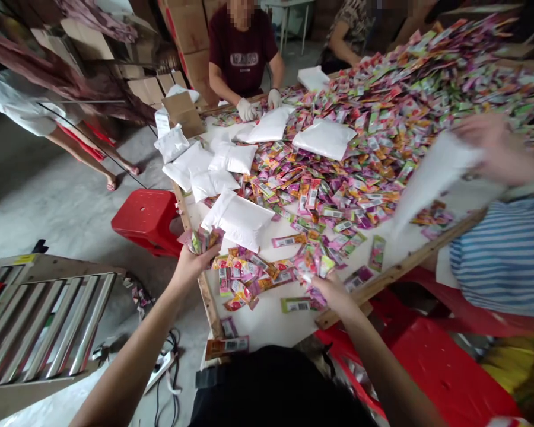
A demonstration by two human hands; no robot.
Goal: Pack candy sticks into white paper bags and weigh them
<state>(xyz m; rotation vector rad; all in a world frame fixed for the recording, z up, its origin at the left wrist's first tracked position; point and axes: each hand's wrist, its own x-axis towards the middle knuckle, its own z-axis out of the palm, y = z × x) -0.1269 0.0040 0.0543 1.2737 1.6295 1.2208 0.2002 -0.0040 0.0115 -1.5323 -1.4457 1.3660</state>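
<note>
My left hand is closed around a bunch of small printed sachets at the table's left edge. Over the table's near part, my right hand grips another bunch of sachets, slightly blurred. Between my hands lies a loose cluster of orange and pink sachets on the white tabletop. A filled white bag rests just beyond my left hand. One green sachet lies beside my right hand.
A large sachet heap covers the table's far right. White bags crowd the left side. At right, a co-worker's blurred hands hold a white bag. Red stools and a roller conveyor stand nearby. A gloved person works opposite.
</note>
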